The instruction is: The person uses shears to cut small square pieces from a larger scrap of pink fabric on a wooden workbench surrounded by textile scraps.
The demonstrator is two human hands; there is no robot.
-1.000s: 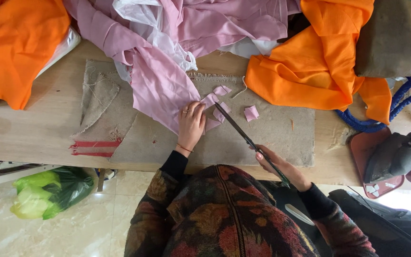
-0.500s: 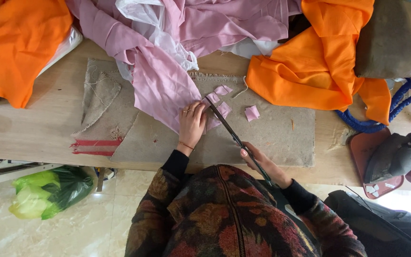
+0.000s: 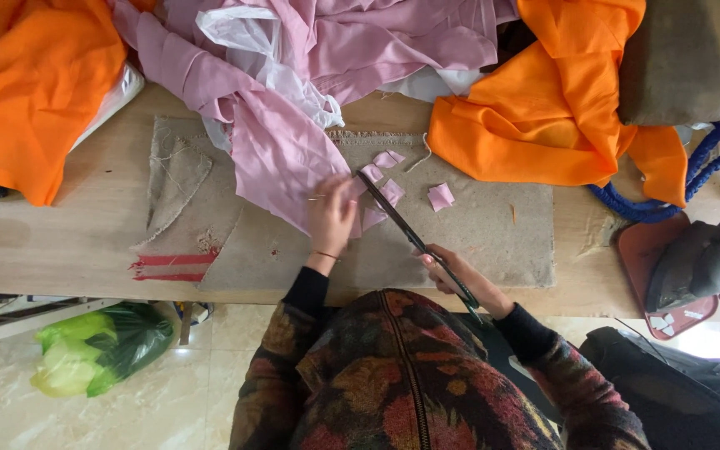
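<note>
The pink cloth (image 3: 281, 154) lies on the table, and its pointed end sits right under the left hand (image 3: 332, 218). That hand is flat and open, fingers spread, pressing the cloth down. The right hand (image 3: 460, 279) is closed around the handles of long dark scissors (image 3: 414, 242). The blades point up and away from that hand, toward the left hand, and their tips reach the edge of the cloth just beside the left fingers. I cannot tell if the blades are open or shut.

Little pink pieces (image 3: 440, 197) lie just past the scissor tips, a few close to the left hand and one a bit farther out to the right. So some bits look cut off already. Most of the pink cloth is still one big piece, bunched up far beyond the left hand, so there looks to be plenty left uncut.

Under both hands is a rough brown mat (image 3: 477, 242) on the wooden table (image 3: 52, 250). Orange cloth (image 3: 543, 117) is heaped well beyond the right hand, and more orange cloth far off to the left. A blue rope (image 3: 693, 183) curls way out to the right. A green bag (image 3: 97, 346) sits on the floor, down past the left elbow.
</note>
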